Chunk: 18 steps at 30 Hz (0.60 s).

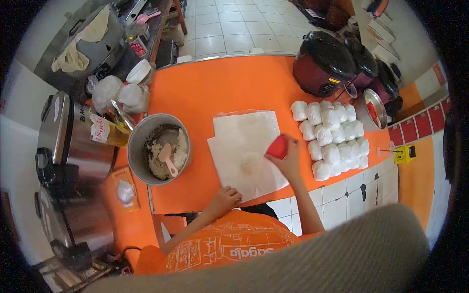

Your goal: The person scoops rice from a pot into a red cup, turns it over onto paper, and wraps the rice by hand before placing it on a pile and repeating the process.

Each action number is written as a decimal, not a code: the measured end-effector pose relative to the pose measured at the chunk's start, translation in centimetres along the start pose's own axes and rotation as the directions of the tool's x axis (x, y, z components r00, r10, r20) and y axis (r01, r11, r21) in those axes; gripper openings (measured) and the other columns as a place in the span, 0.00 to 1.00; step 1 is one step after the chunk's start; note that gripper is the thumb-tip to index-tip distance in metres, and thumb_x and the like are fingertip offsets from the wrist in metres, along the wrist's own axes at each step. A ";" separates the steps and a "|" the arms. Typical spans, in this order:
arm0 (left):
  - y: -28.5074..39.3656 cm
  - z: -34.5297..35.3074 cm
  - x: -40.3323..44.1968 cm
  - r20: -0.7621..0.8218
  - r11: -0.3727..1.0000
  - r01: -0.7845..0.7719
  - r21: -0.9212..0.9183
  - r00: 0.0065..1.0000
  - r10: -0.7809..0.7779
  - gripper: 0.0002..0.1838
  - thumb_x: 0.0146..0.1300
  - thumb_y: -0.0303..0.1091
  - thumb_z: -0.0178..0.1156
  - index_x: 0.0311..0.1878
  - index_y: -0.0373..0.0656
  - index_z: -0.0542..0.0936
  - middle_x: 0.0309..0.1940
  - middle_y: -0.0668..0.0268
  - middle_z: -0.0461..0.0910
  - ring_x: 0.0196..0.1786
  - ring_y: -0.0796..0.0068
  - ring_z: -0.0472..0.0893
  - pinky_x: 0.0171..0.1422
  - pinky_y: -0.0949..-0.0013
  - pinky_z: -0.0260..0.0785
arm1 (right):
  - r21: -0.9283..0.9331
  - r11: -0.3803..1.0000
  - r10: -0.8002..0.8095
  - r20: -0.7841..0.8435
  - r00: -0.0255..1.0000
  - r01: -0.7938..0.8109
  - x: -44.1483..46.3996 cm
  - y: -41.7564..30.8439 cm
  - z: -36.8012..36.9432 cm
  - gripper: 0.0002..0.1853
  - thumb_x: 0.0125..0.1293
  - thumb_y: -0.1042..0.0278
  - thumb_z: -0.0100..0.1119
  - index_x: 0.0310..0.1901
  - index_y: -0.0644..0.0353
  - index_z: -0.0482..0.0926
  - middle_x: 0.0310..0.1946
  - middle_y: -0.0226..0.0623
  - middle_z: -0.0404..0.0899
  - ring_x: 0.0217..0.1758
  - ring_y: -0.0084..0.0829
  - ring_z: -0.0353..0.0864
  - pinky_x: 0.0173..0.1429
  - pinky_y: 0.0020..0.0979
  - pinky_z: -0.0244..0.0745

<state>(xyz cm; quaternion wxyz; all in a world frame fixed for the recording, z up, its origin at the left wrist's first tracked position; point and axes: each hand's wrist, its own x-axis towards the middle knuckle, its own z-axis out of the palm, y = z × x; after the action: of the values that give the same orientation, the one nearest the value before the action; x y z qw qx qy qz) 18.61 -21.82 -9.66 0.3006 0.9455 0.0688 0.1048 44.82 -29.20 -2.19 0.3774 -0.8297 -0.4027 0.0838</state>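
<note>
My right hand (289,157) is closed round a small red cup (278,147), which is tilted over the right side of the white paper sheets (239,146). Near the lower edge of the sheets, my left hand (228,199) rests on the table edge with its fingers together; nothing shows in it. Left of the paper stands a metal pot (134,155) of white rice (181,151), with a pale pink rice paddle (167,157) lying in it. White wrapped bundles (323,135) are stacked in rows to the right.
Dark red cookers (323,63) and a metal bowl (367,110) stand at the right. Large metal cookers (88,141), an oil pouch (110,131) and plastic-wrapped white containers (133,96) are at the left. The orange table (215,83) has its far edge before a tiled floor.
</note>
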 end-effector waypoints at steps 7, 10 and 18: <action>0.0 3.9 -1.4 -0.136 0.965 0.136 0.223 0.985 -0.107 0.11 0.54 0.37 0.63 0.40 0.47 0.76 0.38 0.67 0.75 0.46 0.65 0.73 0.49 0.61 0.68 | -0.126 0.988 0.081 -0.072 0.994 -0.089 -1.7 9.3 -2.3 0.37 0.52 0.59 0.70 0.59 0.67 0.62 0.59 0.55 0.61 0.63 0.54 0.62 0.64 0.49 0.63; -0.1 4.6 -1.8 -0.150 0.956 0.170 0.239 0.979 -0.136 0.11 0.56 0.36 0.62 0.40 0.46 0.75 0.38 0.67 0.75 0.47 0.65 0.73 0.50 0.61 0.67 | -0.479 0.875 -0.069 0.005 0.998 0.063 -3.5 10.0 -3.0 0.32 0.56 0.61 0.65 0.58 0.67 0.64 0.64 0.56 0.57 0.68 0.55 0.58 0.65 0.53 0.61; 0.9 2.9 -0.5 -0.169 0.923 0.334 0.188 0.937 -0.305 0.11 0.57 0.35 0.62 0.40 0.44 0.74 0.39 0.64 0.74 0.47 0.61 0.73 0.51 0.60 0.66 | -0.270 0.870 -0.365 0.208 0.907 0.412 -4.8 6.6 -2.6 0.28 0.54 0.64 0.65 0.56 0.62 0.69 0.65 0.50 0.60 0.70 0.51 0.57 0.71 0.54 0.54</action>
<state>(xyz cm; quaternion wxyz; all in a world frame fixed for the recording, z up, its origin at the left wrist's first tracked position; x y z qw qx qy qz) 18.90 -24.25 -11.55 0.2047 0.9389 0.2535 0.1106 46.78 -36.72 -5.73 0.2211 -0.7712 -0.5969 0.0045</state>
